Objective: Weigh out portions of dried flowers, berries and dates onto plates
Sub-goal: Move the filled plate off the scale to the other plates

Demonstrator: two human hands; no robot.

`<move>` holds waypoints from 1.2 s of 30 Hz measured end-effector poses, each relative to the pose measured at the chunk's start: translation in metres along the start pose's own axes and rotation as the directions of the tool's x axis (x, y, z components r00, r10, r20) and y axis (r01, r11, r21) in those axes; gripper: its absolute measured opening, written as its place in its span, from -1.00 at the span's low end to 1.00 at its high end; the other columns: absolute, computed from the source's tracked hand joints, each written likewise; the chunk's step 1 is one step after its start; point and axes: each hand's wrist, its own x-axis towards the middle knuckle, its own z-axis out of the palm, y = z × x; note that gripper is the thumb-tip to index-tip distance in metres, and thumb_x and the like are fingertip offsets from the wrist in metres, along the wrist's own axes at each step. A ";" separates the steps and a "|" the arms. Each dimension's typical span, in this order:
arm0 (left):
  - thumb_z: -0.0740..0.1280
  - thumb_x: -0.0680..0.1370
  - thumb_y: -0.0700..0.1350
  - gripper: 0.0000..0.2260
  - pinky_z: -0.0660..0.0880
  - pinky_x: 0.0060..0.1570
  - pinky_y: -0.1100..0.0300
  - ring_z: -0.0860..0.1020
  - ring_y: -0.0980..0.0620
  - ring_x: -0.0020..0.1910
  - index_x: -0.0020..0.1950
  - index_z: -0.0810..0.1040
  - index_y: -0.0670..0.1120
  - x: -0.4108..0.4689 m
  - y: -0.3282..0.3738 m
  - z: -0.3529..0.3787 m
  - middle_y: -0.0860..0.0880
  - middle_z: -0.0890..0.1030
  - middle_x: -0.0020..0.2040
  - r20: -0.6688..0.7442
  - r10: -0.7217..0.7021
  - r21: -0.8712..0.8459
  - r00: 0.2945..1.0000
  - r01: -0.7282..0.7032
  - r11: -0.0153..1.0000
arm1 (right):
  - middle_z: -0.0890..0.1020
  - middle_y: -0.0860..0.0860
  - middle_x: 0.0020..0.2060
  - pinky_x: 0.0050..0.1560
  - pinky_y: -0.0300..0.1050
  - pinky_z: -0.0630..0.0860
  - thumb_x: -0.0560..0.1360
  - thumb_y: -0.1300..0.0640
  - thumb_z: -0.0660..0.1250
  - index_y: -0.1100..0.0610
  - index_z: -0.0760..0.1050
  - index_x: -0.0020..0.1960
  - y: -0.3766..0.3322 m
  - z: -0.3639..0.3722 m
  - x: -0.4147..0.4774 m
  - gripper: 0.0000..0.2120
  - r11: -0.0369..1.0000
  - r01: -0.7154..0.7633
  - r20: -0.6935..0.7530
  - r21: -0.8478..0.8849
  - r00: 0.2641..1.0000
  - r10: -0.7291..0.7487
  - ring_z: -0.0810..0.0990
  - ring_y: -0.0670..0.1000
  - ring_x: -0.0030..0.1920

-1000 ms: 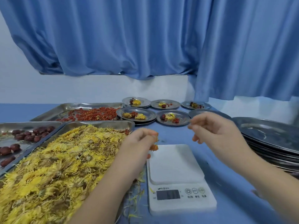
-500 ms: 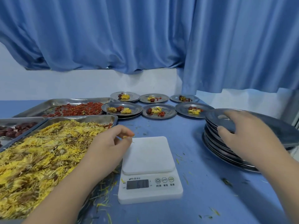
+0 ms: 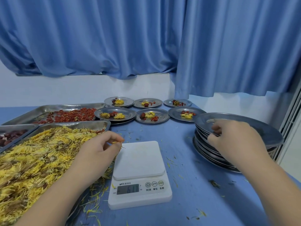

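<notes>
Pinches a few dried chrysanthemum petals (image 3: 117,143) between thumb and fingertips of the left hand (image 3: 97,149), just at the rear left corner of the kitchen scale (image 3: 140,168) and over the right end of the chrysanthemum tray (image 3: 91,125). Grips with the right hand (image 3: 234,141) the near-left rim of the top plate (image 3: 263,129) on the stack of steel plates (image 3: 210,154) — fingers curled round its edge.

Has the scale's white platform bare between the two hands, and open blue surface (image 3: 187,144) from scale to stack, strewn with loose petals. Shows six filled plates (image 3: 164,115) in two rows at the back, well apart from both hands, just beside the goji berry tray (image 3: 53,108); the date tray (image 3: 16,128) at the far left edge, partly cut off.

Reaches in with both forearms from the near edge — left wrist over the flowers, right wrist above the bare surface, hands well apart.
</notes>
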 end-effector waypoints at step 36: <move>0.30 0.56 -0.06 -0.85 0.42 -0.30 0.26 0.56 0.15 -0.21 -0.06 0.58 0.21 0.000 0.001 -0.005 0.06 0.63 -0.18 -0.128 -0.059 -0.035 0.990 0.055 0.998 | 0.47 0.03 -0.39 -0.26 0.07 0.40 0.37 0.37 0.36 0.23 0.53 -0.28 -0.028 -0.001 -0.016 -0.90 0.755 0.627 -0.503 0.194 0.724 -0.472 0.39 0.13 -0.32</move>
